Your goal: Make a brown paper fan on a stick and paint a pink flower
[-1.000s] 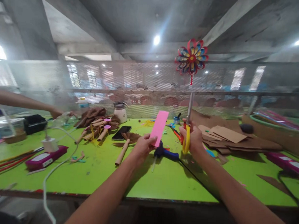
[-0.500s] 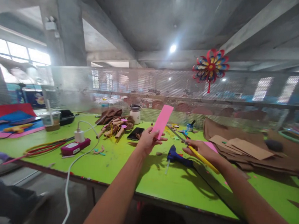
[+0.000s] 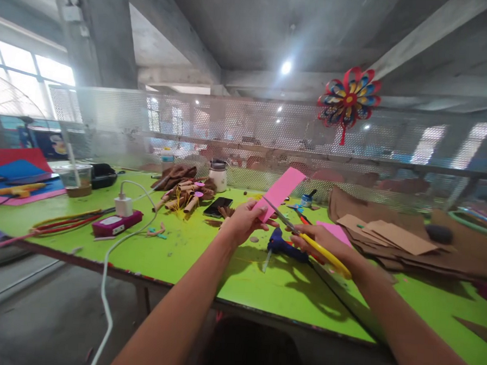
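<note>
My left hand (image 3: 245, 219) pinches the lower end of a pink paper strip (image 3: 286, 186), which slants up to the right above the table. In my right hand (image 3: 324, 241) is a pair of scissors (image 3: 325, 255) with yellow handles, fingers wrapped round them. The scissor blades cross the strip just above my left fingers; whether they are closed on the paper cannot be made out. Under my hands lies a blue glue gun (image 3: 283, 245) on the green table. Another piece of pink paper (image 3: 334, 232) lies behind my right hand.
Brown paper sheets (image 3: 381, 239) are stacked at the right. Rolled brown paper pieces (image 3: 185, 196), a phone (image 3: 217, 207) and a lidded jar (image 3: 217, 177) stand or lie left of centre. A purple power strip (image 3: 116, 223) trails a white cable. A perforated screen (image 3: 246, 133) borders the back.
The scissors have moved left and up, so their blades now lie across the pink strip. My left hand has tilted the strip further to the right. The view has shifted slightly.
</note>
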`<act>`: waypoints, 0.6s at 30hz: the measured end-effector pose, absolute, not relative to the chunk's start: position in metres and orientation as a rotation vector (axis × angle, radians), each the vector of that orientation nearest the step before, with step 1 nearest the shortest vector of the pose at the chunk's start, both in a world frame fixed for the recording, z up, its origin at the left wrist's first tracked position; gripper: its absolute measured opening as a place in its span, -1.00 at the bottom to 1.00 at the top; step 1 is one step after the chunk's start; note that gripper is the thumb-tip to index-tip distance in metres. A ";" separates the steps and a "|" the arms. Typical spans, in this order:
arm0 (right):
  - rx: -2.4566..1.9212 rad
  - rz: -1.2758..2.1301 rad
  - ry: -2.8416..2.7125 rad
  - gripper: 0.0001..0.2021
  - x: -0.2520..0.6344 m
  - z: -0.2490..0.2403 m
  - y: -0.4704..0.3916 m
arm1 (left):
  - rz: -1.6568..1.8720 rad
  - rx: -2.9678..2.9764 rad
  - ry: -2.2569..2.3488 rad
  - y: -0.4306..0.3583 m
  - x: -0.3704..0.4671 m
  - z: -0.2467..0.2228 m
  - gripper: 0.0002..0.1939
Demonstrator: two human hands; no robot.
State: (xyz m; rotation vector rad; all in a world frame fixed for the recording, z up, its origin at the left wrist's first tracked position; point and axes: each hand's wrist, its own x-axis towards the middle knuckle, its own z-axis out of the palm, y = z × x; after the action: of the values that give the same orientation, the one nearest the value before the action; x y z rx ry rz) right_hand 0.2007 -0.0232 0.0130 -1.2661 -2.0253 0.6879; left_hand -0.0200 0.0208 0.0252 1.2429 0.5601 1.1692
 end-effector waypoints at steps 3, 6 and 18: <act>-1.275 0.738 -1.997 -0.62 0.200 0.010 -0.020 | 1.160 1.268 0.576 0.021 -0.021 0.025 -0.84; -1.268 0.753 -1.986 -0.60 0.199 0.010 -0.021 | 1.151 1.301 0.572 0.021 -0.021 0.024 -0.85; -1.286 0.733 -2.015 -0.58 0.193 0.017 -0.031 | 1.138 1.306 0.567 0.023 -0.021 0.020 -0.83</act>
State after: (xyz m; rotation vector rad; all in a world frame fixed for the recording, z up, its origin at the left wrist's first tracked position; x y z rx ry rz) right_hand 0.1932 -0.0308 0.0168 -1.2859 -2.0151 0.7331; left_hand -0.0206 0.0233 0.0199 1.3057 0.5673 1.1376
